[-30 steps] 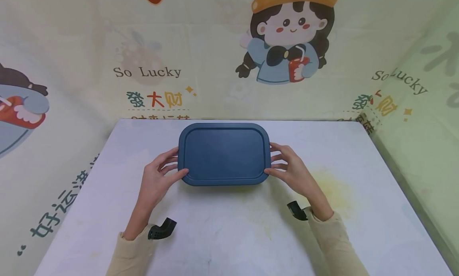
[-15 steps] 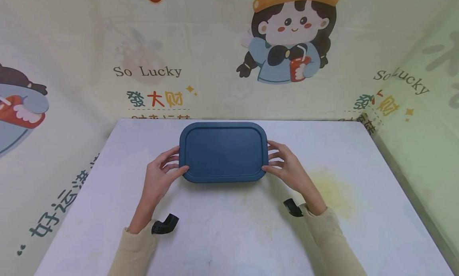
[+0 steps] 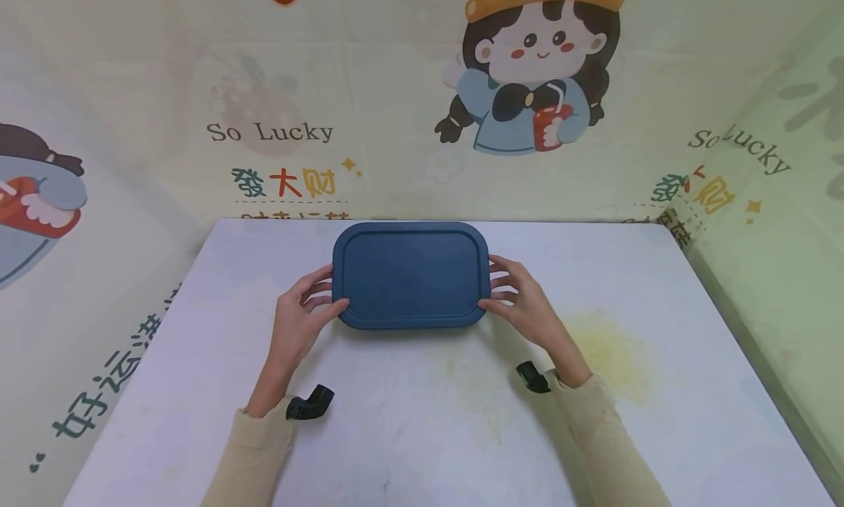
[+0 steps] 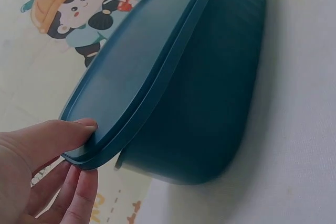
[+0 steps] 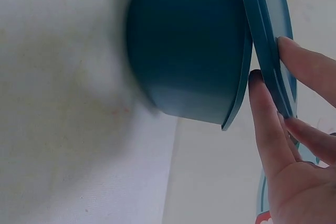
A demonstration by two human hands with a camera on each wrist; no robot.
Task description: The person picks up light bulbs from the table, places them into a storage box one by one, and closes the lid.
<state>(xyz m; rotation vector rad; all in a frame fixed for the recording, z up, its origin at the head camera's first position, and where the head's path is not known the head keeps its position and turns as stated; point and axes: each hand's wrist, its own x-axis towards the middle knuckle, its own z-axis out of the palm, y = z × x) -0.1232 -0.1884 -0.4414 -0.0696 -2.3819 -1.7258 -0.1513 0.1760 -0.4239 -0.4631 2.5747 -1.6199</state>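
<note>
A blue rectangular lid (image 3: 410, 276) with rounded corners is held between both hands, over a matching deep blue container (image 4: 210, 87). My left hand (image 3: 300, 320) pinches the lid's left end, thumb on top and fingers underneath. At the opposite end, my right hand (image 3: 527, 309) grips the edge, with fingers on both faces. A gap separates the lid from the container's rim at the held edges in both wrist views; whether they touch elsewhere, I cannot tell. In the head view, the lid hides the container and whatever may be inside.
A white table (image 3: 422, 419) lies under the container, with a yellowish stain (image 3: 609, 353) to the right. Cartoon-printed cloth (image 3: 389, 89) hangs behind it and at the sides. Black wrist-worn devices (image 3: 310, 403) stick out from the beige sleeves (image 3: 253, 456).
Both hands have moved slightly away from me and inward with the lid, which looks a little smaller in the head view. Their hold on the lid looks the same.
</note>
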